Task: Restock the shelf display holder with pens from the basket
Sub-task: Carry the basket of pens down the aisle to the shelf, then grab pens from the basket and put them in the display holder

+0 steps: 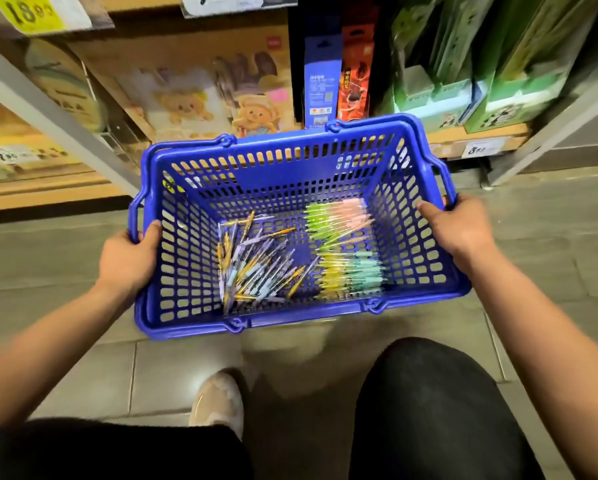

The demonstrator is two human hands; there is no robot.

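Fingers of the left hand [128,261] and right hand [460,233] wrap out of sight round the basket [283,171] rim. Pens [259,268] blur together, uncountable. Shelf boxes [186,95] are smeared; the yellow tag [31,12], cut at the top, perhaps reads 18.

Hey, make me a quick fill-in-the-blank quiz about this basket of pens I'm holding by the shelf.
1. The left hand and the right hand grip the rim of a ____ basket.
2. The jumbled pens lie in the basket's ____ half.
3. The neat rows of pens lie in its ____ half.
4. Neither hand holds a ____ yet.
Missing words: blue, left, right, pen.
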